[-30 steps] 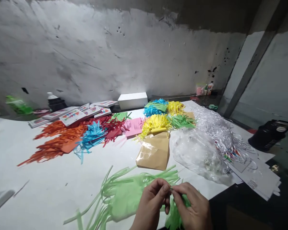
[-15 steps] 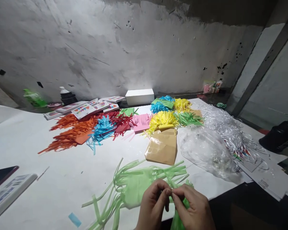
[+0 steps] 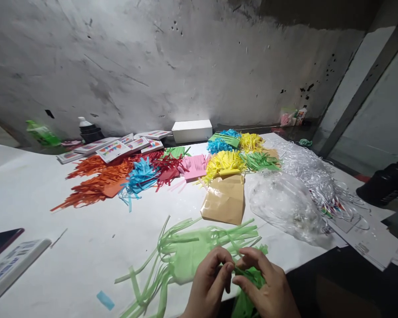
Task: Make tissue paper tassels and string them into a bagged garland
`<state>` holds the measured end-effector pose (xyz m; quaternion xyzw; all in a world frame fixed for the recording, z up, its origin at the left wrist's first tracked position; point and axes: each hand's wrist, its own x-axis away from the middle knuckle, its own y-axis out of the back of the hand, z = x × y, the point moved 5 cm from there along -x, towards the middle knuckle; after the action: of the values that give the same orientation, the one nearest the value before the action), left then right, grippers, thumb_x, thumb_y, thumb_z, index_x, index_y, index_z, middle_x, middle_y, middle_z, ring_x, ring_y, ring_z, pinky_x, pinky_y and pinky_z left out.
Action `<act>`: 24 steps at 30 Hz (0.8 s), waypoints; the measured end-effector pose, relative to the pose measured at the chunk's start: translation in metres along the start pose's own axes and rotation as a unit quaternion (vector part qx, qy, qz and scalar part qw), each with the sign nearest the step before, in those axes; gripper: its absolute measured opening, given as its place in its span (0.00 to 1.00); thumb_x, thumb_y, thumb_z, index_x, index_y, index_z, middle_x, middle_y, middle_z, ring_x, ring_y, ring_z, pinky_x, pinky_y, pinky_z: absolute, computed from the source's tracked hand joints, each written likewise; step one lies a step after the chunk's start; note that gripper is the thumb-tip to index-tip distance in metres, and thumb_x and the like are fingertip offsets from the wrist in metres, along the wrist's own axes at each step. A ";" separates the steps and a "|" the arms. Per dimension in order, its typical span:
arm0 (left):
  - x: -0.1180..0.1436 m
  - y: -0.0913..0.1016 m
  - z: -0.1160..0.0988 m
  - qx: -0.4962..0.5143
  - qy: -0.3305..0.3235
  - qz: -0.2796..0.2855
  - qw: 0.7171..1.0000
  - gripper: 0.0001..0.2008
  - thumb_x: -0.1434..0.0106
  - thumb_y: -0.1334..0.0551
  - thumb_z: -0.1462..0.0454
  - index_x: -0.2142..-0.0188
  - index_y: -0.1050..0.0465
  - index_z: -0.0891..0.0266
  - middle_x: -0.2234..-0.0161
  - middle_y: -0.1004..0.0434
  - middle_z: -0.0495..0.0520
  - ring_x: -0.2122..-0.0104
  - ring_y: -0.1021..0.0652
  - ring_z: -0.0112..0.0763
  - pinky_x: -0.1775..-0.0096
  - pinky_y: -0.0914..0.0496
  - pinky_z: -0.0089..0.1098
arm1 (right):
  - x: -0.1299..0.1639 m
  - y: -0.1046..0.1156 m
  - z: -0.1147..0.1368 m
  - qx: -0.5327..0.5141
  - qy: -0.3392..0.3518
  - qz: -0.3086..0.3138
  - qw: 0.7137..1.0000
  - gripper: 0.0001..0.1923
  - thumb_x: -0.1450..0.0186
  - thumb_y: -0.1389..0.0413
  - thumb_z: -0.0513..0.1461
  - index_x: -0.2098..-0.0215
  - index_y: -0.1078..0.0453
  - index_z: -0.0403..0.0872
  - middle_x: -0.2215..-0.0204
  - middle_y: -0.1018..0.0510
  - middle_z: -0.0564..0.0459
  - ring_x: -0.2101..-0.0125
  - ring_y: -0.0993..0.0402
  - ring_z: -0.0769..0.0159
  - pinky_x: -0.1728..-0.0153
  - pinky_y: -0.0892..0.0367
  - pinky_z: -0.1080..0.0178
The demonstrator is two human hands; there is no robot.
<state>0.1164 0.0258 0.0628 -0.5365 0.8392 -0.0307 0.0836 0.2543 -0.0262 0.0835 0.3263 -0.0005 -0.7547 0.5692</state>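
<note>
At the front edge of the table, my left hand (image 3: 215, 278) is closed in a pinch, thumb against index finger, on a strip of dark green fringed tissue paper (image 3: 252, 277). Beside it, my right hand (image 3: 268, 285) has its thumb and index finger apart, with the green fringe showing between and behind them. The lower part of that dark fringe hangs by the table edge, partly hidden by my right hand. Just beyond my hands lies a light green fringed tissue sheet (image 3: 189, 258), its cut strips spread to both sides.
Orange (image 3: 102, 187), blue (image 3: 141, 176), pink (image 3: 194, 167) and yellow fringed paper (image 3: 225, 163) lie farther back. Nearer are a brown paper packet (image 3: 223, 198) and a clear plastic bag (image 3: 285, 205). White cords (image 3: 308, 172) heap at right, a white box (image 3: 192, 131) stands behind, a phone (image 3: 3, 243) lies left.
The right thumb and index finger have parted and moved slightly away from the left fingertips. More of the dark green fringe shows between them. The view has shifted slightly.
</note>
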 end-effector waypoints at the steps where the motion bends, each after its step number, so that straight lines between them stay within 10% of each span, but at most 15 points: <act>1: 0.000 0.001 0.000 0.002 0.003 -0.007 1.000 0.17 0.34 0.37 0.52 0.71 0.29 0.62 0.72 0.34 0.49 0.77 0.33 0.24 0.76 0.36 0.24 | -0.001 -0.001 0.001 0.003 0.013 0.024 1.000 0.08 0.29 0.44 0.46 0.57 0.28 0.51 0.70 0.19 0.55 0.69 0.20 0.67 0.65 0.27 0.71; 12: -0.004 0.013 0.015 0.073 0.154 0.061 0.984 0.20 0.46 0.28 0.50 0.76 0.29 0.63 0.83 0.32 0.47 0.83 0.32 0.26 0.79 0.36 0.26 | 0.003 -0.017 0.001 0.030 0.124 0.062 0.990 0.04 0.28 0.47 0.38 0.56 0.31 0.49 0.69 0.22 0.54 0.68 0.24 0.65 0.64 0.29 0.65; 16: 0.003 0.031 0.000 -0.100 0.087 0.052 0.990 0.22 0.41 0.33 0.49 0.79 0.30 0.63 0.81 0.33 0.48 0.78 0.33 0.27 0.74 0.39 0.26 | 0.007 -0.031 0.010 0.104 0.228 0.087 0.964 0.06 0.30 0.48 0.31 0.59 0.33 0.47 0.74 0.25 0.56 0.74 0.27 0.68 0.52 0.29 0.59; 24: 0.038 0.072 -0.005 -0.235 -0.004 -0.012 0.972 0.18 0.32 0.43 0.52 0.73 0.31 0.60 0.75 0.30 0.51 0.74 0.31 0.31 0.70 0.38 0.28 | 0.016 -0.073 0.003 0.090 0.186 0.186 0.961 0.09 0.32 0.51 0.34 0.71 0.37 0.50 0.79 0.27 0.60 0.76 0.26 0.70 0.54 0.26 0.60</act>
<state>0.0356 0.0219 0.0532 -0.5513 0.8159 0.1690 -0.0418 0.1873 -0.0157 0.0506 0.5044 -0.0231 -0.5585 0.6581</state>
